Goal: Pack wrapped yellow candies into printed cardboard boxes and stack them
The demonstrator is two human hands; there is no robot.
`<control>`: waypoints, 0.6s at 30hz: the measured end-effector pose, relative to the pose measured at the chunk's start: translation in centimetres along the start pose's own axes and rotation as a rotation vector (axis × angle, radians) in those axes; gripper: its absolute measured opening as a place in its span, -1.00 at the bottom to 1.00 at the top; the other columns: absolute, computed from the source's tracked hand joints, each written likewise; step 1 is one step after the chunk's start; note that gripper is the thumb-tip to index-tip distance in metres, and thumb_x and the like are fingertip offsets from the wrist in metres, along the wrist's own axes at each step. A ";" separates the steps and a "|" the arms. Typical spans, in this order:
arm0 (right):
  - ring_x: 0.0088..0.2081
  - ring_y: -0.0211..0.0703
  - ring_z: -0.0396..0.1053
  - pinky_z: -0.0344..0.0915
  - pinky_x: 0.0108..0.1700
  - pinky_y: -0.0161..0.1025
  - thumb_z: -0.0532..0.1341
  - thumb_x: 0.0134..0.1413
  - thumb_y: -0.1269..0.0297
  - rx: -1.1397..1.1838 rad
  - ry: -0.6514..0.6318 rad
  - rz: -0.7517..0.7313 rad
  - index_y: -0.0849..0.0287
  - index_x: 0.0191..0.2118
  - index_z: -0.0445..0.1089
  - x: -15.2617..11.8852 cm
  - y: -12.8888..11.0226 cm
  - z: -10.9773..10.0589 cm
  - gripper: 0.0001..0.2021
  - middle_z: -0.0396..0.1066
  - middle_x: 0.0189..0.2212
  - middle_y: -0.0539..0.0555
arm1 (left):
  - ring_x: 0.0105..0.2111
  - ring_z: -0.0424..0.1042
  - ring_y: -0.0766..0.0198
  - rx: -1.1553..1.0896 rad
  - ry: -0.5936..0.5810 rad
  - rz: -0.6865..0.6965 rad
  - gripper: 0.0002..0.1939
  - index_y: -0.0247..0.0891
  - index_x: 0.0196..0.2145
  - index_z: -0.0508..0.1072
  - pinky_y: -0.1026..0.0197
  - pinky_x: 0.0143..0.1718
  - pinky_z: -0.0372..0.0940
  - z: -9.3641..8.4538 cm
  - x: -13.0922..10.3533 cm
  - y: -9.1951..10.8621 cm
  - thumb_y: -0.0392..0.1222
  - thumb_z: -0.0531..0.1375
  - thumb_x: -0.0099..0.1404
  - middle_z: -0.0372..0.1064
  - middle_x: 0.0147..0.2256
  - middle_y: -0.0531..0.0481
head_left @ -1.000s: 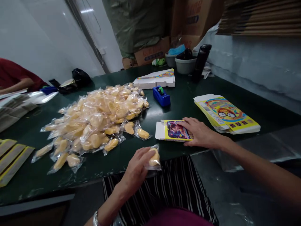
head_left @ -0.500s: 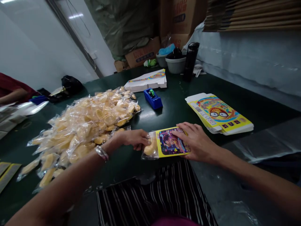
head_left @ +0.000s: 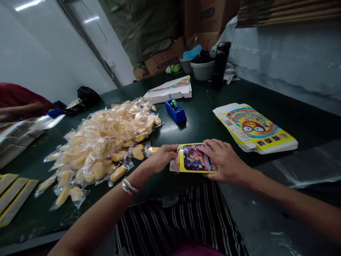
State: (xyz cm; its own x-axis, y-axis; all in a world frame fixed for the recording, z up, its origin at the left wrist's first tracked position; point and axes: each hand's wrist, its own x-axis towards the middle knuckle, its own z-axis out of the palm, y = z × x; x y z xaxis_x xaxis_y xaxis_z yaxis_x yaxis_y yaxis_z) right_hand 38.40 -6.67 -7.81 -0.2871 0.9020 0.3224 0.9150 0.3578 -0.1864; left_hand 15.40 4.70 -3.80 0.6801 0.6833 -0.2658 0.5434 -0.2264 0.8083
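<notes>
My right hand (head_left: pixel 225 160) is closed around the right end of a small yellow box (head_left: pixel 198 158) with a dark printed front, just above the table's near edge. At the box's left end, a clear-wrapped yellowish piece (head_left: pixel 175 163) shows only in part; the rest of it is hidden inside. My left hand (head_left: pixel 163 157) has its fingers bent and pressed together over this end, gripping the wrapper there. Left of that hand lies a big heap of similar wrapped yellowish pieces (head_left: pixel 106 137), some heart-shaped.
A blue tape dispenser (head_left: pixel 176 111) stands beyond the box. Flat printed cartons (head_left: pixel 255 128) are stacked at right, more white cartons (head_left: pixel 169 89) behind. Yellow-edged boxes (head_left: pixel 16 195) lie at left. A black bottle (head_left: pixel 221 65) and grey tubs (head_left: pixel 203 70) stand farther back. Another person's arm (head_left: pixel 23 110) shows at far left.
The wrapped piece has gone deeper into the yellow box, and less of it sticks out. My left hand has come up against the box's end. The view has shifted slightly.
</notes>
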 end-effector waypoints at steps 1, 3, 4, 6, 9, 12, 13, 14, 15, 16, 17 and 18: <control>0.17 0.39 0.17 0.20 0.07 0.21 0.41 -0.16 0.07 0.000 0.001 -0.003 0.24 0.22 0.25 0.0 0.1 0.1 -0.21 0.22 0.18 0.42 | -0.30 0.50 0.23 -0.028 -0.017 0.027 -0.70 -0.26 -0.25 0.52 0.23 -0.27 0.38 0.1 0.0 0.0 -0.40 0.06 0.13 0.52 -0.35 0.00; 0.17 0.40 0.18 0.22 0.05 0.21 0.40 -0.14 0.06 -0.012 -0.005 -0.008 0.22 0.22 0.25 -0.1 0.2 0.3 -0.22 0.22 0.19 0.42 | -0.25 0.51 0.19 -0.038 0.042 0.082 -0.67 -0.26 -0.12 0.49 0.18 -0.22 0.40 0.3 -0.4 -0.3 -0.37 0.08 0.17 0.54 -0.27 -0.03; 0.17 0.41 0.18 0.23 0.05 0.22 0.41 -0.14 0.06 -0.019 -0.010 -0.005 0.21 0.22 0.25 -0.1 0.2 0.4 -0.22 0.22 0.19 0.42 | -0.22 0.50 0.17 -0.022 0.119 0.100 -0.67 -0.26 -0.07 0.46 0.14 -0.19 0.40 0.5 -0.9 -0.6 -0.33 0.10 0.21 0.53 -0.22 -0.07; 0.17 0.41 0.18 0.24 0.03 0.23 0.41 -0.15 0.05 -0.017 -0.024 0.011 0.20 0.22 0.25 -0.2 0.2 0.4 -0.22 0.22 0.19 0.41 | -0.15 0.46 0.12 0.040 0.284 0.117 -0.70 -0.26 -0.04 0.42 0.05 -0.10 0.37 1.0 -2.1 -1.4 -0.23 0.13 0.27 0.49 -0.14 -0.13; 0.17 0.37 0.19 0.25 0.02 0.20 0.41 -0.14 0.05 0.003 -0.039 0.028 0.18 0.22 0.24 -0.2 0.1 0.2 -0.22 0.23 0.19 0.38 | 0.02 0.36 0.04 0.129 0.355 0.151 -0.78 -0.23 -0.13 0.47 -0.10 0.12 0.21 1.7 -3.8 -2.4 -0.25 0.12 0.29 0.43 -0.01 -0.15; 0.17 0.37 0.19 0.26 0.02 0.20 0.40 -0.14 0.07 0.003 -0.045 0.030 0.18 0.23 0.22 -0.2 0.1 0.0 -0.22 0.23 0.18 0.38 | 0.03 0.32 0.00 0.177 0.308 0.167 -0.71 -0.23 -0.16 0.53 -0.22 0.18 0.10 1.6 -4.5 -2.9 -0.37 0.07 0.27 0.43 -0.05 -0.18; 0.16 0.38 0.19 0.26 0.01 0.21 0.40 -0.14 0.07 0.001 -0.043 0.031 0.17 0.23 0.22 -0.2 0.1 -0.1 -0.22 0.23 0.18 0.38 | -0.01 0.34 -0.01 0.177 0.285 0.163 -0.69 -0.25 -0.17 0.54 -0.23 0.16 0.12 1.4 -4.4 -2.8 -0.39 0.06 0.25 0.44 -0.08 -0.20; 0.16 0.38 0.19 0.26 0.01 0.21 0.39 -0.14 0.08 0.000 -0.038 0.029 0.17 0.22 0.22 -0.2 0.1 -0.2 -0.24 0.24 0.17 0.38 | -0.04 0.36 0.00 0.173 0.258 0.160 -0.68 -0.26 -0.17 0.55 -0.21 0.13 0.17 1.3 -4.2 -2.6 -0.40 0.05 0.24 0.46 -0.12 -0.20; 0.15 0.38 0.20 0.26 0.01 0.22 0.39 -0.13 0.08 -0.001 -0.029 0.027 0.17 0.21 0.22 -0.2 0.0 -0.2 -0.25 0.24 0.17 0.38 | -0.08 0.39 0.02 0.167 0.225 0.162 -0.67 -0.26 -0.17 0.56 -0.16 0.09 0.23 1.2 -3.9 -2.2 -0.40 0.05 0.23 0.48 -0.15 -0.18; 0.15 0.38 0.20 0.25 0.02 0.22 0.38 -0.13 0.08 -0.001 -0.015 0.023 0.17 0.21 0.22 -0.1 -0.1 -0.2 -0.25 0.25 0.17 0.38 | -0.11 0.42 0.06 0.131 0.176 0.159 -0.64 -0.25 -0.13 0.55 -0.10 0.06 0.28 1.3 -3.5 -1.8 -0.41 0.05 0.21 0.50 -0.16 -0.16; 0.15 0.38 0.20 0.25 0.03 0.22 0.38 -0.13 0.09 0.000 -0.004 0.013 0.18 0.21 0.22 -0.1 -0.2 -0.1 -0.25 0.24 0.16 0.39 | -0.14 0.45 0.10 0.071 0.112 0.149 -0.59 -0.24 -0.08 0.52 -0.03 0.01 0.34 1.6 -3.1 -1.4 -0.43 0.04 0.20 0.51 -0.17 -0.14; 0.15 0.39 0.20 0.24 0.04 0.23 0.38 -0.14 0.09 0.001 0.002 -0.004 0.20 0.21 0.21 -0.1 -0.3 -0.1 -0.24 0.24 0.17 0.40 | -0.18 0.48 0.15 0.002 0.042 0.134 -0.54 -0.25 -0.01 0.48 0.03 -0.04 0.38 2.1 -2.7 -0.9 -0.44 0.01 0.18 0.53 -0.18 -0.12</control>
State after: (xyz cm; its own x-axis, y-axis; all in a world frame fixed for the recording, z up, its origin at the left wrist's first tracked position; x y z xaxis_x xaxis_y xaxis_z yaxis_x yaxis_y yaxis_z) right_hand 38.22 -6.91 -7.75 -0.2897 0.9002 0.3253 0.9135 0.3614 -0.1867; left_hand 14.11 1.64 -4.91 0.7257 0.6751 -0.1329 0.4497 -0.3192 0.8342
